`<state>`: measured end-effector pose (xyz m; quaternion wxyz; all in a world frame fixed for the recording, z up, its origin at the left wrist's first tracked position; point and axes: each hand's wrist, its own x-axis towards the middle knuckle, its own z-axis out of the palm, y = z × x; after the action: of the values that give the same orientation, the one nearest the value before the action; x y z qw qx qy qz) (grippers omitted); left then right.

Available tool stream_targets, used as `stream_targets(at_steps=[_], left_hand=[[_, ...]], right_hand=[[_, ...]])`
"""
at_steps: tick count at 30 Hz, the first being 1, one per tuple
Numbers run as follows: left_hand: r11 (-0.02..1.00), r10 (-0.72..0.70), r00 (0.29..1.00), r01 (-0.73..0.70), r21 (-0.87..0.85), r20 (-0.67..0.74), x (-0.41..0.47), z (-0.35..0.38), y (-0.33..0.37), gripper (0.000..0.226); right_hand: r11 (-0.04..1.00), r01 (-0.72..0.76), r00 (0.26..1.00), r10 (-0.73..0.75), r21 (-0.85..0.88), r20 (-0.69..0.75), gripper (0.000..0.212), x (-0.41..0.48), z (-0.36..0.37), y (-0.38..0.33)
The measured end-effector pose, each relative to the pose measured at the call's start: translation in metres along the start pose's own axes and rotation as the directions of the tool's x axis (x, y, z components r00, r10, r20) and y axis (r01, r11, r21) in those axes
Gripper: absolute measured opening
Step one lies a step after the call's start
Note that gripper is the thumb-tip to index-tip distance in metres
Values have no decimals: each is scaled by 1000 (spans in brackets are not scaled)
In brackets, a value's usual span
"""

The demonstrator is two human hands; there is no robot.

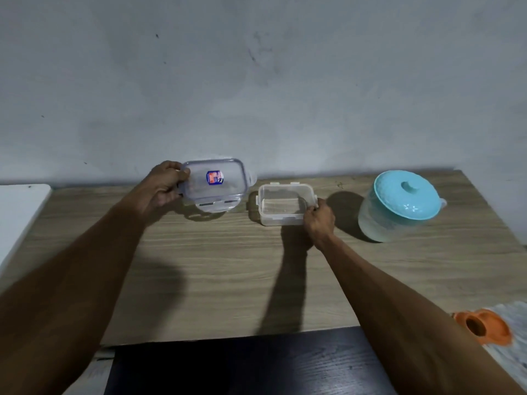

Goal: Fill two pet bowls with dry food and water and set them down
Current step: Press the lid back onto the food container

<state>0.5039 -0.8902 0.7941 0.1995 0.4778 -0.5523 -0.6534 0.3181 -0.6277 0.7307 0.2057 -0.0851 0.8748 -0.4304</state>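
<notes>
clear plastic container [286, 204] sits empty at frame centre on the wooden table [216, 269], right hand [319, 216] pinching its right rim; left hand [164, 185] grips the clip lid [215, 182] lifted just left of it; looks light, stiff, kinda slippery, so i'd hold the rim; teal-lidded jug [399, 205] waits right.

Wood-grain counter [216, 266] carries a clear open container [286, 208] mid-back, and a teal-lidded jug [399, 206] stands to its right.
</notes>
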Motion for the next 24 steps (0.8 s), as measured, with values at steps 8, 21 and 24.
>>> stream_targets(at_steps=[8,21,24], left_hand=[[991,-23,986,44,-123,164,-10,100,3,23],[972,61,998,-66,227,25,-16,172,-31,11],[919,150,989,-142,369,8,-12,169,-34,14]], right_hand=[[984,22,990,3,179,-138,47,1,-14,-13],[930,-22,999,33,367,-26,27,15,-35,3],[934,-7,998,31,356,-61,26,15,-29,8]])
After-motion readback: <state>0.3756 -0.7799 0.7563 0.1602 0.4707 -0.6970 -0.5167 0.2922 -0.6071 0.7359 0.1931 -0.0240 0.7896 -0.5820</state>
